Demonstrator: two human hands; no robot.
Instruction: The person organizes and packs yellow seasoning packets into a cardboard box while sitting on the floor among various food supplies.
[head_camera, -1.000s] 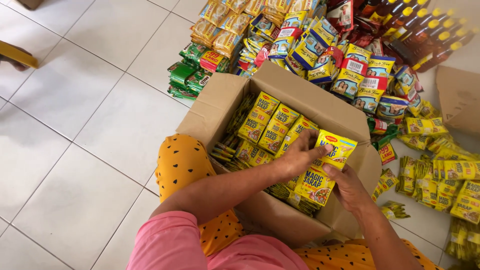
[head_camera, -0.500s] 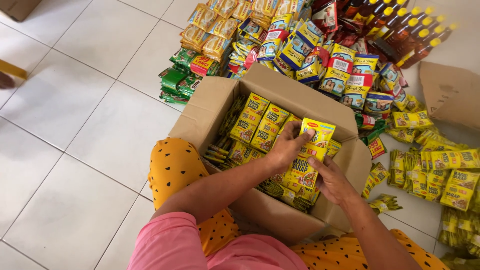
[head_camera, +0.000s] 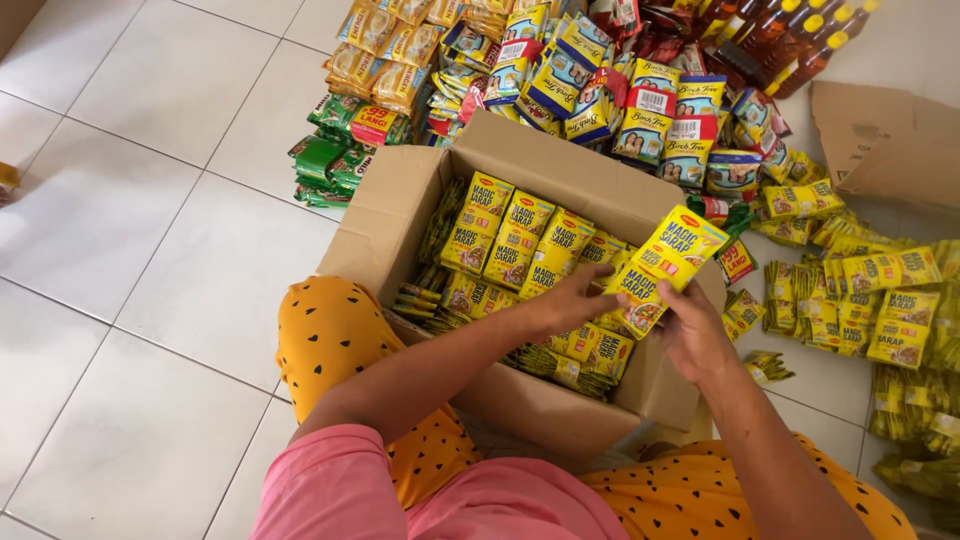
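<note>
Both hands are lifting one yellow sachet strip (head_camera: 668, 262) higher than half a second ago, clear of the box's (head_camera: 395, 215) far corner. Left hand (head_camera: 565, 303) is pinching its lower edge; right hand (head_camera: 690, 335) is clamping its side, so a strip is coming out. Four strips are standing upright inside; more are lying beneath, uncountable.

The hands (head_camera: 640, 315) hide the held yellow sachet strip's (head_camera: 668, 262) lower end.

A small shop's stock area or home storeroom: white floor tiles (head_camera: 150, 220), heaps of packaged goods (head_camera: 560, 70) beyond the hands, sachet strips (head_camera: 880, 300) spread to their right.
</note>
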